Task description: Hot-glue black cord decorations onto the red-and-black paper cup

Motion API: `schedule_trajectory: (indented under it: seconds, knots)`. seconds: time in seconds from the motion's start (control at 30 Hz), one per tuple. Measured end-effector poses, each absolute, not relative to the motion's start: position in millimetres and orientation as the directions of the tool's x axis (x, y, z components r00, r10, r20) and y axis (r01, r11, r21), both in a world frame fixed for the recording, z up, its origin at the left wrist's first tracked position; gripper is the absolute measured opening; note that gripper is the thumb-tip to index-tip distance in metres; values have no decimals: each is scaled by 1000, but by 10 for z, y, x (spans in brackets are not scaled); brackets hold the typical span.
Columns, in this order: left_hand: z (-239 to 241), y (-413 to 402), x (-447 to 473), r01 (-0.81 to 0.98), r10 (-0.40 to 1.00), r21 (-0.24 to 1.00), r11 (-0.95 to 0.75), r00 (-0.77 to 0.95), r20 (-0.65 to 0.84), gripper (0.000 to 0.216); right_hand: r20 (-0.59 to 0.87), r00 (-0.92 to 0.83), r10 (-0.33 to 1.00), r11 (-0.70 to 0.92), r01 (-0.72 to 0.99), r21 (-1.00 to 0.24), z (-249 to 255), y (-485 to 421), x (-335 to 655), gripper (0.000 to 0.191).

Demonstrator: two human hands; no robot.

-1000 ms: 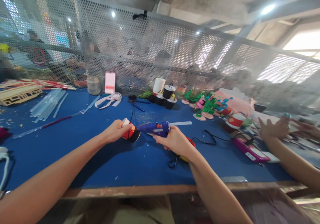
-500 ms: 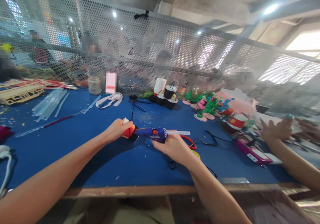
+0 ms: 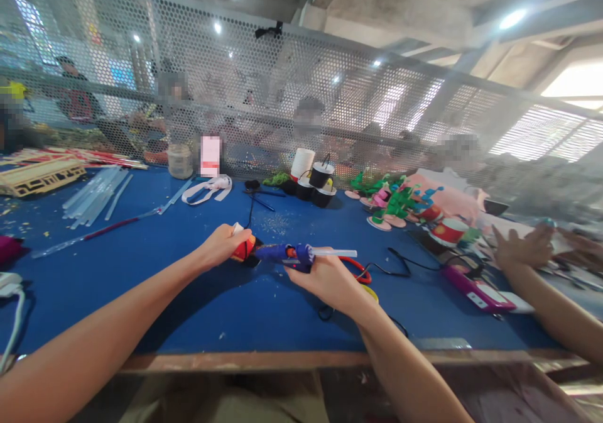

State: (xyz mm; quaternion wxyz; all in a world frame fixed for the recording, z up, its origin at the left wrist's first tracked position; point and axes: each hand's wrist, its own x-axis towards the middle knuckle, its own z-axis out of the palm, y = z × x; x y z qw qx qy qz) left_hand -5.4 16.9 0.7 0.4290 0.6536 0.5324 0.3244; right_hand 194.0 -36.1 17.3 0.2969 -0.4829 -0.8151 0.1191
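Observation:
My left hand (image 3: 222, 247) is closed around a small red paper cup (image 3: 243, 249) with a black end and a black cord on it, tilted on its side above the table. Gripped in my right hand (image 3: 332, 278) is a blue glue gun (image 3: 285, 254), its nozzle pointing left at the cup's black end. Whether the nozzle touches the cup I cannot tell. A clear glue stick (image 3: 335, 253) juts from the gun's rear. Under my right wrist lie red-and-yellow scissor-like handles (image 3: 360, 271), partly hidden.
Glue sticks (image 3: 97, 193) lie on the blue table (image 3: 188, 310) at the left. Black cups (image 3: 322, 175) and a white thread roll (image 3: 302, 163) stand at the back. Green figures (image 3: 398, 203) and a purple power strip (image 3: 475, 290) are at right, near another person's hand (image 3: 525, 247).
Almost nothing differs. The view has shifted slightly; both hands keep the cup and the glue gun in nearly the same pose.

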Motion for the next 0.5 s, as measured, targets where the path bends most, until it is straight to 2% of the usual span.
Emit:
schedule_trajectory:
  seconds: [0.13,0.27,0.5]
  knots:
    - [16,162,-44,420,979,906,-48,202,-41,36,429,-361,828,545,698,-464,166,-365,1934,20]
    - [3,166,-42,418,978,907,-58,206,-33,36,402,-385,831,546,706,-451,162,-376,1928,20]
    - [-3,171,-57,415,975,908,-60,218,-35,36,241,-245,939,343,695,-632,209,-351,1941,18]
